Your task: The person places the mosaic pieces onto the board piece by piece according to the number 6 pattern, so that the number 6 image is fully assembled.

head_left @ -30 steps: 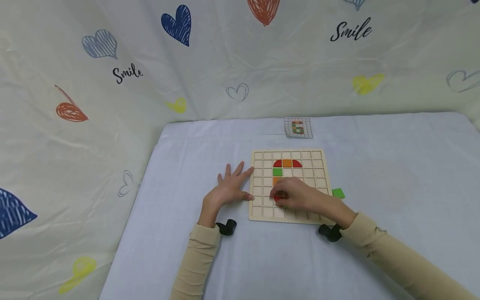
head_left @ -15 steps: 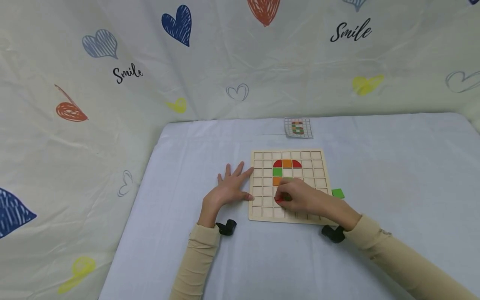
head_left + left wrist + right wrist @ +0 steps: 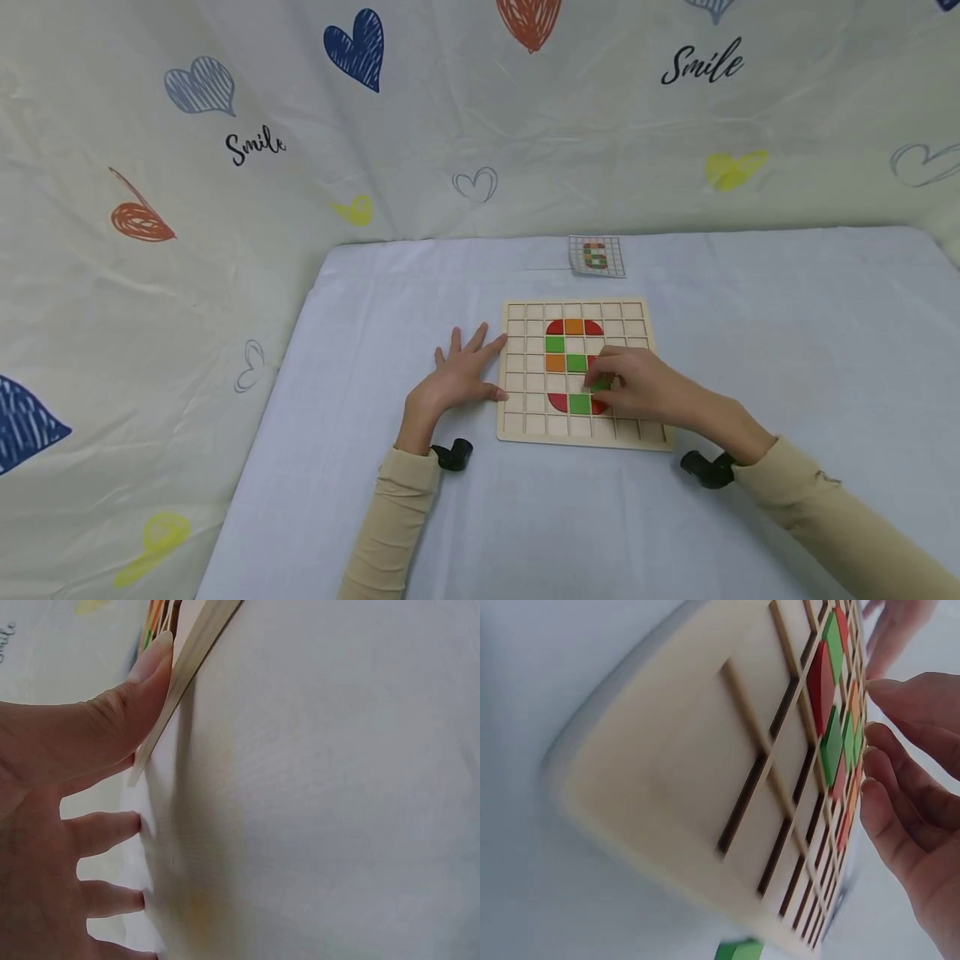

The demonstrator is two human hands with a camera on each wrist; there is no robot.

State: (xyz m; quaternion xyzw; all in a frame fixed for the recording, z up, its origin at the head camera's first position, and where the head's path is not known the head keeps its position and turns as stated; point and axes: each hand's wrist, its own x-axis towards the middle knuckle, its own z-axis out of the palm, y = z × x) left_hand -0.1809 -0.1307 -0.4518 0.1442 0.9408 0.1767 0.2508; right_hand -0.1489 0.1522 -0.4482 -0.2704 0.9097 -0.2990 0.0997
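Observation:
A pale wooden grid board [image 3: 522, 427] lies on the cloth-covered table, with red, orange and green tiles set in its squares. My left hand [image 3: 461, 375] is spread at the board's left side, thumb and index fingertips at its edge. Over the lower middle of the board is my right hand [image 3: 637, 383], thumb and fingers bent but apart. Its fingertips are right by a green tile [image 3: 830, 746] and a red rounded tile [image 3: 821, 686]. Left of them sit another green tile [image 3: 579, 404] and a red rounded tile [image 3: 557, 403]. Part of the middle row is hidden under the fingers.
Behind the board lies a small printed card [image 3: 597, 256] with a coloured grid pattern. A loose green tile [image 3: 739, 950] lies off the board's right side, behind my right forearm in the head view. A curtain [image 3: 480, 125] with hearts hangs behind the table.
My right hand has moved right from the red tile at the lower left, uncovering the green tiles in the middle and bottom rows. My left hand has stayed still.

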